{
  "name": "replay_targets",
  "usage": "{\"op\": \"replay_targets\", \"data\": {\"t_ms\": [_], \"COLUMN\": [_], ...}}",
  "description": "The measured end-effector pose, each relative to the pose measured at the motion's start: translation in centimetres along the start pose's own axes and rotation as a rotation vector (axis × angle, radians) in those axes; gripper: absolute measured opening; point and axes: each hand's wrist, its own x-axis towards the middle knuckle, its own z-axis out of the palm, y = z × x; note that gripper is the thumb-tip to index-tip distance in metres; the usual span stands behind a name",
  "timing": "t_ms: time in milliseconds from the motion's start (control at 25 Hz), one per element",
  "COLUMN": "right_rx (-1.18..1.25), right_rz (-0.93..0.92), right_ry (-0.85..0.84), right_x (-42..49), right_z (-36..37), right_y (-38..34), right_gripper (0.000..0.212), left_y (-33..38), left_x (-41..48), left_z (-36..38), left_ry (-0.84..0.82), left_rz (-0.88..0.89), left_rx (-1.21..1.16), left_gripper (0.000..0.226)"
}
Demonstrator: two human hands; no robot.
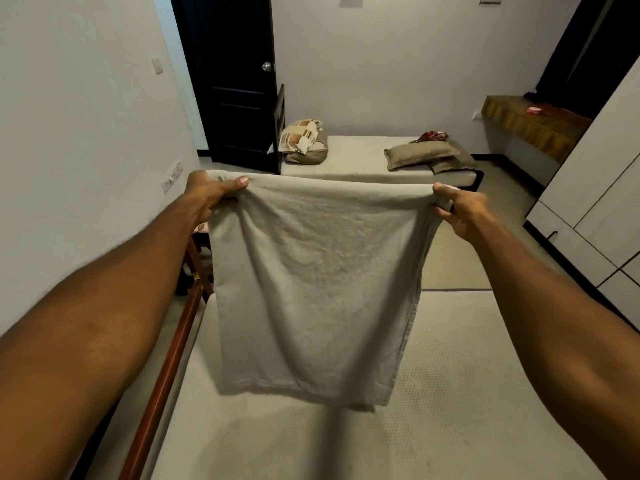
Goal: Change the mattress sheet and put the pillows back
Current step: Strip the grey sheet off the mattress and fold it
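both arms outstretched, sheet (311, 285) pinched taut

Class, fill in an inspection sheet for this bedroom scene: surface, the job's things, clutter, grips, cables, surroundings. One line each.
Surface: bare mattress in a wooden frame, no sheet on it.
Job's things: folded sheet held up by its top edge, hanging over the mattress; two pillows stacked on the far bed.
Clutter: patterned bundle on a cushion at the far bed's left end; red item behind the pillows, too small to tell.
Grips: left hand and right hand each pinch a top corner of the sheet.
Cables: nothing seen.
Surroundings: dark door, wall switches, wooden shelf on the right, white wardrobe.
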Motion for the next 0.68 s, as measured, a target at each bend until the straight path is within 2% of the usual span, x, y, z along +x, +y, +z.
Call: {"op": "replay_targets", "data": {"t_ms": [120,240,360,440,520,680], "right_rx": [0.062,0.172,0.222,0.226,0.237,0.122], "right_rz": [-0.045,-0.104,-0.147,-0.148,-0.125,-0.018], "right_ry": [0.026,0.031,0.035,0.024,0.021,0.002], "right_x": [0.4,0.1,-0.9,-2.1,-3.9,-9.7], "right_z": [0.1,0.3,0.2,-0.8,-2.6,-7.5], "right_y": [1.2,1.5,1.6,2.6,4.9,12.2], "right_gripper": [0.024,0.017,0.017,0.020,0.024,0.034], "left_y": [-0.7,-1.3,-1.6,-3.0,-5.6,-13.8], "left_x": [0.7,0.9,-1.5,-2.5,-3.8,-9.1], "left_z": [-0.2,-0.5,-0.8,-1.8,-3.7,-7.1], "left_ry": [0.009,0.034,0.036,0.044,0.069,0.003], "left_rz": [0.054,0.145,0.187,0.161,0.130,0.003], "left_rx": [-0.011,0.011,0.011,0.037,0.052,0.167], "left_gripper": [0.024,0.024,0.014,0.027,0.012,0.060]}}
